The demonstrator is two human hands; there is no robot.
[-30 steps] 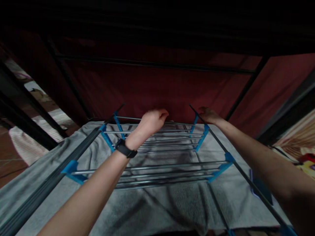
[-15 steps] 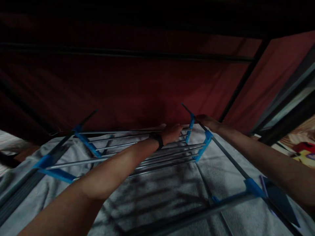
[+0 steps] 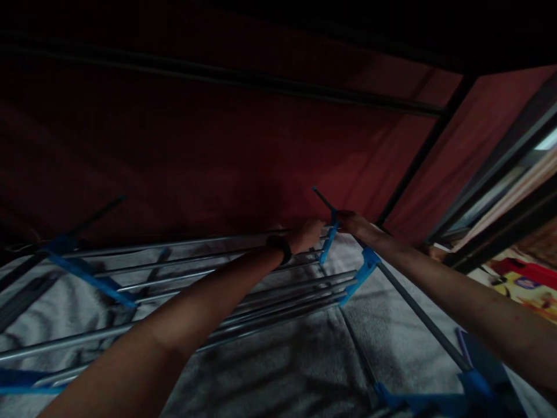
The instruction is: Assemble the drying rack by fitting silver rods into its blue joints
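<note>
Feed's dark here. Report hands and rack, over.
Left hand on far rack rods, grip unclear. Right hand at the blue corner bracket. Grey towel beneath. Nothing blocking.

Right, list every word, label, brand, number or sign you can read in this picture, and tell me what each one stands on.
No text can be read.
Colourful printed item at the right edge: it bears a dark oval patch that may be a logo, too blurred to read.
Watch on the left wrist: no markings show.
Drying rack with blue joints, the grey towel under it and the red fabric wall: no lettering seen.
</note>
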